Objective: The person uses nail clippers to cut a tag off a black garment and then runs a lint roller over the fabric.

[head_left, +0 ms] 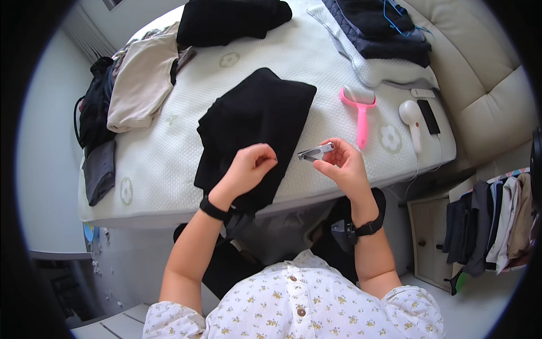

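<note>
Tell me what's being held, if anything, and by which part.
The right grip holds silver nail clippers by their right-hand end. Left grip: cannot tell.

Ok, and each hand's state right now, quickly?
Left hand: closed, over the folded black garment; whether it pinches anything small cannot be told.
Right hand: closed, holding the nail clipper.

White, yellow-flowered, short-sleeved shirt (pixel 254 313) with brown buttons (pixel 301 312) and black wrist straps (pixel 213 209)
</note>
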{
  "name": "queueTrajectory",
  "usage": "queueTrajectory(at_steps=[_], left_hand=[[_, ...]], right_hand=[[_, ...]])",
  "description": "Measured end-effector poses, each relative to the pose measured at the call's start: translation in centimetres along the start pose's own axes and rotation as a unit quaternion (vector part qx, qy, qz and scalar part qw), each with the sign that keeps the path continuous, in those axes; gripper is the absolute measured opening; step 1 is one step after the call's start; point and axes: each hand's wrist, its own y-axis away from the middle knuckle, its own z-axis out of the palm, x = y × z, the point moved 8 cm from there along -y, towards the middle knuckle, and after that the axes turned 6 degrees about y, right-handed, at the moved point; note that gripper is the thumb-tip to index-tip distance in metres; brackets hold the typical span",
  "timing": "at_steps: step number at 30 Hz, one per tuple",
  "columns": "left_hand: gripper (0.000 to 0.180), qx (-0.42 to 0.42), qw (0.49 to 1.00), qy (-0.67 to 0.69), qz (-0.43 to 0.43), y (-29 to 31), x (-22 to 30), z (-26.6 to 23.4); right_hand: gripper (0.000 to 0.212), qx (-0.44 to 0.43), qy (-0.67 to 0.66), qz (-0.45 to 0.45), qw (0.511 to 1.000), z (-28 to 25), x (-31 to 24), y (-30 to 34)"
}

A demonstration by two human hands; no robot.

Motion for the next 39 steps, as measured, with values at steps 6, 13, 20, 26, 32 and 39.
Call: queueTrajectory(at_steps=[6,13,20,26,32,39], left_hand=[[0.003,0.005,0.997,-0.07,0.017,-0.3,1.4,0.5],[0.004,-0.01,0.997,-0.073,-0.012,-0.6,1.3,1.1],[0.004,-0.018,0.997,-0.072,-0.026,-0.7,0.9,1.1],[0.004,-0.012,0.997,-0.078,-0.006,-0.9,1.6,1.0],[0.005,-0.007,0.997,-0.076,-0.008,-1.0,1.6,1.0],[0.005,-0.007,0.996,-0.094,-0.002,-0.8,1.7,0.8]], right_hand=[[0.042,-0.034,0.085,-0.067,0.994,1.9,-0.6,1.1],[0.044,-0.064,0.131,-0.117,0.982,3.1,-0.7,0.7],[0.039,-0.061,0.157,-0.13,0.977,3.5,-1.5,0.9],[0.031,-0.064,0.172,-0.146,0.972,3.7,-2.0,0.7],[0.03,-0.03,0.171,-0.174,0.969,3.2,-1.9,0.5],[0.025,0.005,0.172,-0.215,0.961,3.3,-2.6,0.9]])
